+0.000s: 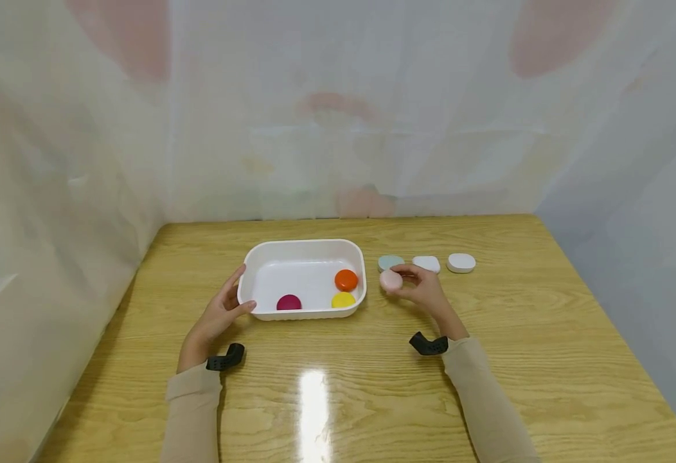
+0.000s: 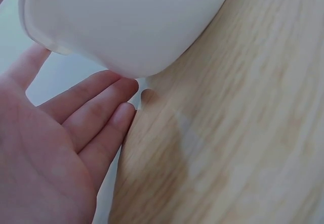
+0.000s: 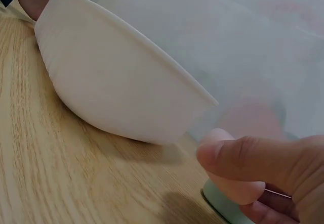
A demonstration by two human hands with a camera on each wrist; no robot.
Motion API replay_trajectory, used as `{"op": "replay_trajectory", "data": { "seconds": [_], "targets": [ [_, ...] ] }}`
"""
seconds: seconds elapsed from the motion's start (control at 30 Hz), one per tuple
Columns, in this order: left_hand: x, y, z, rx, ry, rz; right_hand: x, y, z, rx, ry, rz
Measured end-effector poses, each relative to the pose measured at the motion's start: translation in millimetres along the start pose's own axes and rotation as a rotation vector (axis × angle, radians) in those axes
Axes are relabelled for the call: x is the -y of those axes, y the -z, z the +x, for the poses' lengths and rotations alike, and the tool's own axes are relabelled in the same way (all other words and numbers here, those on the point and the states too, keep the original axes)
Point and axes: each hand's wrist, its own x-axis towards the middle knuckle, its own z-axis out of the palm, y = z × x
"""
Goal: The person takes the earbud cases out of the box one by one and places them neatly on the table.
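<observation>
My right hand [image 1: 425,292] pinches a pale pink rounded disc [image 1: 391,280] between thumb and fingers, to the right of a white plastic tub [image 1: 300,315]. In the right wrist view, the pink disc [image 3: 235,186] is raised above the table, overlapping a pale green oval piece [image 3: 223,204]. My left hand [image 1: 219,315] holds the tub at its near left corner, thumb at the front rim and fingers along the left wall. Inside the tub lie an orange disc [image 1: 346,280], a yellow one [image 1: 343,300] and a magenta one [image 1: 288,302], the last two partly hidden by the front wall.
Behind the right hand, the pale green oval [image 1: 390,262], a white rounded piece [image 1: 426,263] and a white oval [image 1: 461,262] stand in a row on the wooden table [image 1: 384,373]. Pale sheeting [image 1: 338,161] closes off the back and sides.
</observation>
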Motion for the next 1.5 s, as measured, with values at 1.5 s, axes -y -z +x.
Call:
{"op": "replay_trajectory", "data": {
  "seconds": [1.5],
  "targets": [
    [2.3, -0.4, 0.8, -0.007, -0.016, -0.019, -14, 3.9, -11, 0.116, -0.033, -0.05]
  ]
}}
